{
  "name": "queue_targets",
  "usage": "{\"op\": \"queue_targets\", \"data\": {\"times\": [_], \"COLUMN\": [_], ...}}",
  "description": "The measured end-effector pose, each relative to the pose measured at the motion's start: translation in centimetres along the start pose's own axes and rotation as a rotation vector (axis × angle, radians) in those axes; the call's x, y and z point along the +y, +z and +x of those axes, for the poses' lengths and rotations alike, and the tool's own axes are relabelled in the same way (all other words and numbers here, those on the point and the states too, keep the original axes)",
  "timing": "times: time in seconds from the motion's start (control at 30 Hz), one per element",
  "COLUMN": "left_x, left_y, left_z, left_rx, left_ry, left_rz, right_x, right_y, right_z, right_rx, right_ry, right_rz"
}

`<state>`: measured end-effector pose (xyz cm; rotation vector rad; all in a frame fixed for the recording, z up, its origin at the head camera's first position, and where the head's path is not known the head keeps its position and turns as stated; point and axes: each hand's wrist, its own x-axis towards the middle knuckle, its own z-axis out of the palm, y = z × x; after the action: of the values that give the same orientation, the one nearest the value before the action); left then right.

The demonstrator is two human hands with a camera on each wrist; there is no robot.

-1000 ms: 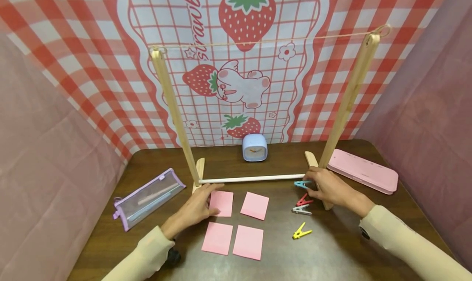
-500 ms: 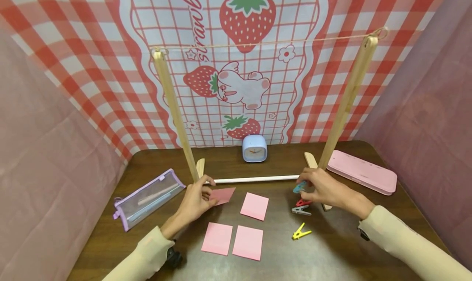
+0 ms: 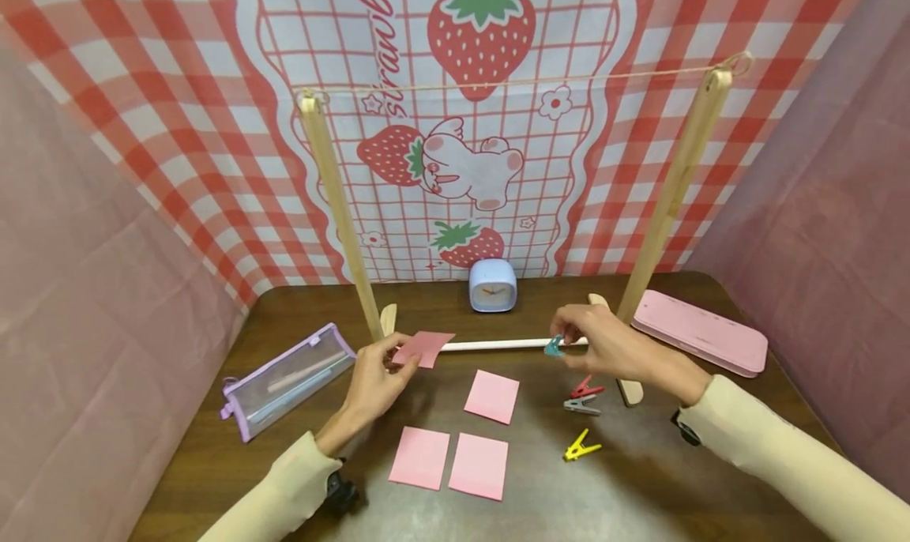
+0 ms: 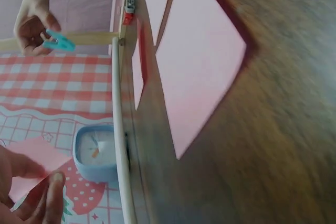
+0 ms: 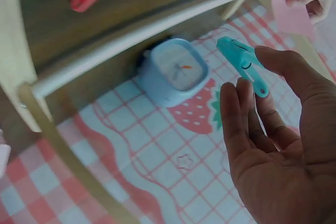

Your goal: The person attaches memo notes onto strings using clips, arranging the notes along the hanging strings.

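Between thumb and fingers, my left hand [image 3: 375, 376] pinches a pink sticky note [image 3: 425, 349], raised off the table near the left post. My right hand [image 3: 604, 338] pinches a teal clothespin [image 5: 242, 64] by its handle ends, lifted in front of the right post. Three more pink notes lie flat: one at the upper middle [image 3: 492, 397], a lower left note [image 3: 419, 457] and a lower right note [image 3: 479, 466]. Below my right hand lie a red clothespin [image 3: 586, 387], a grey clothespin [image 3: 582, 404] and a yellow clothespin [image 3: 582, 446].
A wooden frame has a left post [image 3: 341, 218], a right post [image 3: 675, 198], a string [image 3: 526, 81] across the top and a white rod [image 3: 498, 344] low down. Behind stands a blue clock [image 3: 493, 286]. A mesh pouch [image 3: 287, 382] lies left, a pink case [image 3: 700, 333] right.
My left hand has picked the upper left note up off the table and raised it. My right hand has lifted the teal clothespin and carried it up and to the left.
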<state>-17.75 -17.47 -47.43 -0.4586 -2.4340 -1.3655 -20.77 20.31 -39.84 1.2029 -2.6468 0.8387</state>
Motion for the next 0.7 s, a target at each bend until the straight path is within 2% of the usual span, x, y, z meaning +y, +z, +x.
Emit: {"op": "queue_targets", "data": {"times": [0.2, 0.4, 0.53, 0.7], "left_x": [1.0, 2.0, 2.7, 3.8], "left_y": [0.3, 0.4, 0.4, 0.5], "left_z": [0.6, 1.3, 2.0, 2.8], "left_rx": [0.043, 0.098, 0.153, 0.172], "left_ry": [-0.02, -0.026, -0.038, -0.029], "left_rz": [-0.215, -0.296, -0.377, -0.461], "right_x": [-1.6, -3.7, -5.0, -6.7], "right_y": [-1.3, -3.1, -4.2, -5.7], "right_z": [2.2, 4.6, 6.1, 8.2], "right_rx": [-0.002, -0.008, 0.019, 0.067], "right_ry": [-0.051, -0.068, -0.101, -0.154], "right_rz": [-0.04, -0.061, -0.052, -0.015]}}
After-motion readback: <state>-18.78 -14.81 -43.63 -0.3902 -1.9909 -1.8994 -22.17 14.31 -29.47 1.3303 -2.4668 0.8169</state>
